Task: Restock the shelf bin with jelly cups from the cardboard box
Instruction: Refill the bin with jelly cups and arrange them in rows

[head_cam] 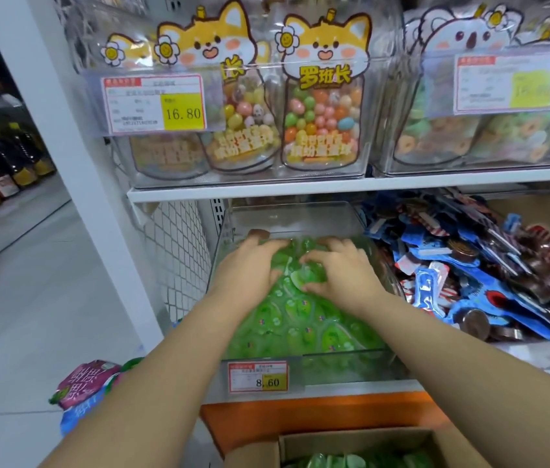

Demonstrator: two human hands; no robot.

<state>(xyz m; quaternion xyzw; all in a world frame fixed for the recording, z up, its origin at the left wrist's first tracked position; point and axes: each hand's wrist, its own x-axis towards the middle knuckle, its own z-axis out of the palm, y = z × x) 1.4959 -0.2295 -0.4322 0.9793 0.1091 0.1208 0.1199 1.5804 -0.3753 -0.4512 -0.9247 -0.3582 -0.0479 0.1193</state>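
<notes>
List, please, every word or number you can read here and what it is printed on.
"16.80": upper left price tag, yellow patch.
"8.60": lower price tag on the shelf bin front.
"罗班长": candy bag, upper shelf.
Upper right price tag, every tag's small print, the bags' lower lettering and the pink packet: too blurred to read.

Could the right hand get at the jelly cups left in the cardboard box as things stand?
Probably yes: the cardboard box stands open below the right hand, its jelly cups uncovered, nothing over them.
</notes>
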